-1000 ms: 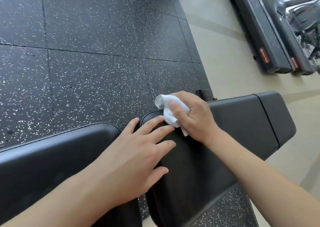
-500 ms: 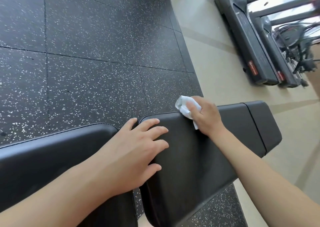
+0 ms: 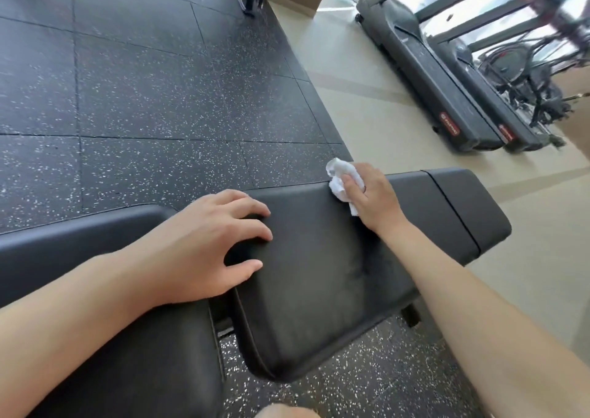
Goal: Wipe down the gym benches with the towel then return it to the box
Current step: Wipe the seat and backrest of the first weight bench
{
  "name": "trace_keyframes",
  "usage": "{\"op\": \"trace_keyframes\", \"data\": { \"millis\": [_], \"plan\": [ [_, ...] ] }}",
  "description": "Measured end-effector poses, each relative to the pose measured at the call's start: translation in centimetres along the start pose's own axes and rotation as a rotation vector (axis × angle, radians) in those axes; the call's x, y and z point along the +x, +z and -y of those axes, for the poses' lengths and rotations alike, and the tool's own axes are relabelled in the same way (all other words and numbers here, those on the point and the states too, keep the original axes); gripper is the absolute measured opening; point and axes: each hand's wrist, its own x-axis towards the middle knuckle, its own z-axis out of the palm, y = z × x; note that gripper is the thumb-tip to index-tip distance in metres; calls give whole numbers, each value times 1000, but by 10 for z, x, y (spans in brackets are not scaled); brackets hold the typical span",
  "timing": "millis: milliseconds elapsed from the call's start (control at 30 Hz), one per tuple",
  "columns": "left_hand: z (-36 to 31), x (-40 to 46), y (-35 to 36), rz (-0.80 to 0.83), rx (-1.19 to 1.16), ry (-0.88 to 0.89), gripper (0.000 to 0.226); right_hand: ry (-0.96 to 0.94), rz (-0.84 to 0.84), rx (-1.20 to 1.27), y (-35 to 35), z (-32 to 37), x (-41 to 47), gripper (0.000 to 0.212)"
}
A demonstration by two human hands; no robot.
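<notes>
On bench (image 3: 319, 274) far edge | right hand (image 3: 372, 199) grips towel (image 3: 340, 178) | left hand (image 3: 204, 245) spread flat

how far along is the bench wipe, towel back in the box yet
Not yet. In hand: the right hand grips the white towel against the far edge of the black bench pad, mid-wipe, while the left hand rests on the pad. Nothing shows which areas are already clean. Left: finishing the benches and returning the towel; no box is in view.
</notes>
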Motion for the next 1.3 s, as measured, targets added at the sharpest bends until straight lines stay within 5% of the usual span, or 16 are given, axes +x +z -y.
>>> {"op": "trace_keyframes", "data": {
  "millis": [167, 500, 800, 900, 1133, 1300],
  "plan": [
    [1, -1, 1, 4, -30, -51, 33, -216, 70, 79, 14, 39, -56, 26],
    [-12, -1, 1, -13, 10, -123, 30, -575, 216, 44, -18, 29, -190, 40],
    [-47, 55, 31, 95, 104, -94, 27, 3, -87, 138, -41, -73, -116, 26],
    [-59, 89, 52, 133, 121, -106, 28, -36, -87, 168, -31, -50, -132, 27],
    [-43, 83, 58, 91, 77, -131, 32, -449, 4, 178, -3, 1, -181, 38],
    [-42, 83, 55, 87, 81, -106, 33, -145, 7, 157, -32, -56, -117, 31]
  ]
}}
